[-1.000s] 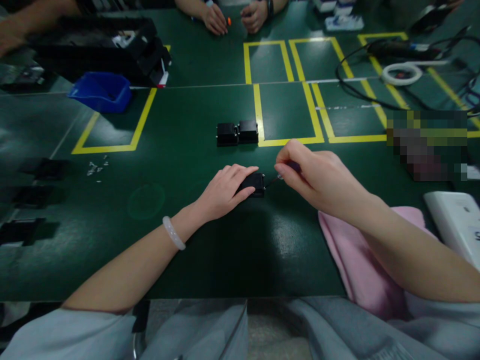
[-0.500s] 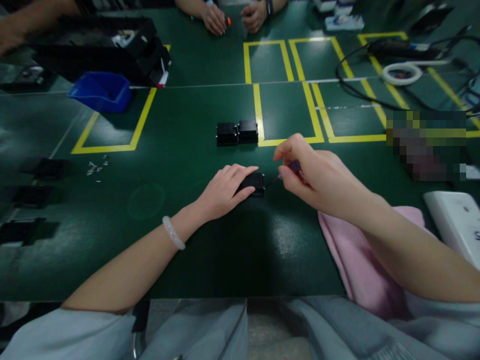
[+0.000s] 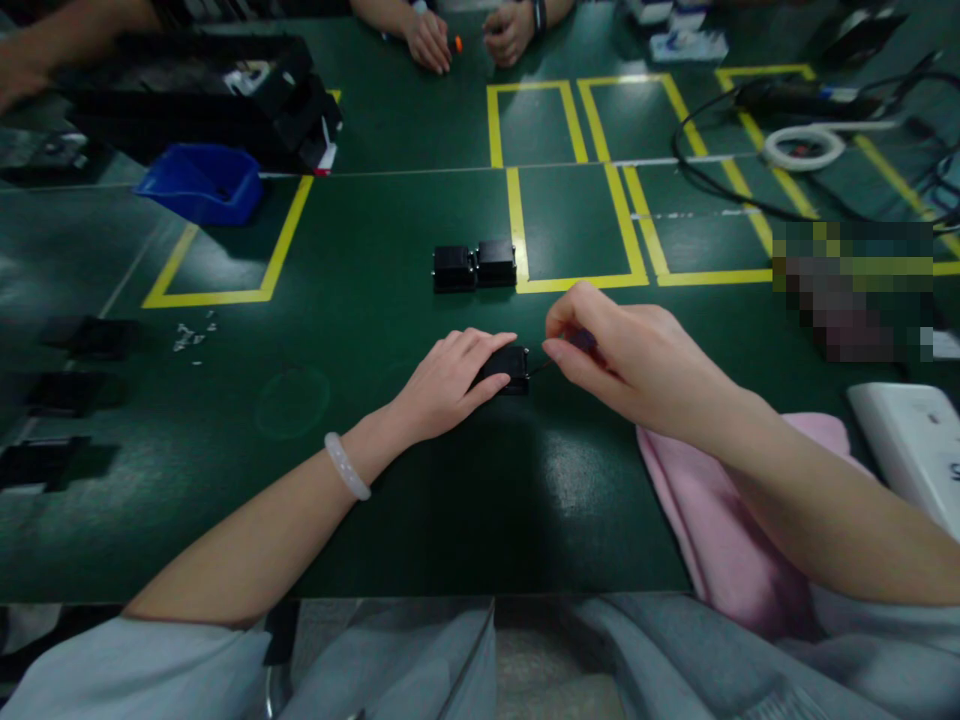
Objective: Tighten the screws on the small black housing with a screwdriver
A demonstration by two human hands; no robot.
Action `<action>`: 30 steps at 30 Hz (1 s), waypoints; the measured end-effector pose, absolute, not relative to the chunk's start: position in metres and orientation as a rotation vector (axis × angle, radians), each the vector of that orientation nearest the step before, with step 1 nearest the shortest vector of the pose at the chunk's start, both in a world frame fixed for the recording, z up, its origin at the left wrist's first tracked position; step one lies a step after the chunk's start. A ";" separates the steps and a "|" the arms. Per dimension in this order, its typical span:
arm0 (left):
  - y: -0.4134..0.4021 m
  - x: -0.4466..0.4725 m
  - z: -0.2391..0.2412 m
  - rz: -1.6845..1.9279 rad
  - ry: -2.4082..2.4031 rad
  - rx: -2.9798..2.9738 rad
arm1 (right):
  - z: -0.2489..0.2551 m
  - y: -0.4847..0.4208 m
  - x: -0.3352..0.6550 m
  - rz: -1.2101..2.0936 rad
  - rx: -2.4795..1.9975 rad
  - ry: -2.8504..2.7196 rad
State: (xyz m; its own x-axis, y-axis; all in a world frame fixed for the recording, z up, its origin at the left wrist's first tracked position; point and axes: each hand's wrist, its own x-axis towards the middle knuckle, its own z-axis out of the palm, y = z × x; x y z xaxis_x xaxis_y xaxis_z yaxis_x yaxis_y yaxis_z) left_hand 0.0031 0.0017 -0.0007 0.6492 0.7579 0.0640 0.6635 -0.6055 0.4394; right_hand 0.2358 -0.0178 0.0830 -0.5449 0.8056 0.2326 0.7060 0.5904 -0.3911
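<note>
My left hand (image 3: 450,380) lies over a small black block (image 3: 513,368) on the green table, its thumb and fingers gripping the block from both sides. Part of the block is hidden beneath the palm. My right hand (image 3: 626,345) is closed around the dark handle of a screwdriver (image 3: 584,341). The thin shaft reaches left to a small metal screw on the block's right side; whether the tip sits in it is too small to tell. Beyond my hands, two similar black blocks (image 3: 452,268) stand side by side, with small metal pieces at their ends.
Loose screws (image 3: 184,338) lie to the left, near several dark parts (image 3: 64,393). A blue bin (image 3: 244,200) stands before a black tray stack (image 3: 292,110). On the right are a pink cloth (image 3: 675,480), a white box (image 3: 900,430) and cables. Another person's hands (image 3: 506,35) rest across the table.
My right hand has shifted slightly left and its fingers now sit further forward over the screwdriver, covering more of the shaft. My left hand and the block have stayed put.
</note>
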 end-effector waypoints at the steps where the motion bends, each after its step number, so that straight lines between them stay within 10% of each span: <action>1: 0.002 0.003 -0.001 0.345 1.124 2.490 | 0.083 -0.018 0.236 0.343 -1.205 -2.443; 30: 0.002 0.004 0.001 0.332 1.135 2.480 | 0.084 -0.017 0.236 0.335 -1.215 -2.438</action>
State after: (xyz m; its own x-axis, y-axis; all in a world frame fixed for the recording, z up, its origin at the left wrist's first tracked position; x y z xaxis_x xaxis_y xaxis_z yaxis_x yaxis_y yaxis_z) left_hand 0.0035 0.0017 0.0010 0.6435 0.7638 0.0507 0.6711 -0.5948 0.4426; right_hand 0.2360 -0.0168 0.0837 -0.5454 0.8031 0.2401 0.7085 0.5947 -0.3799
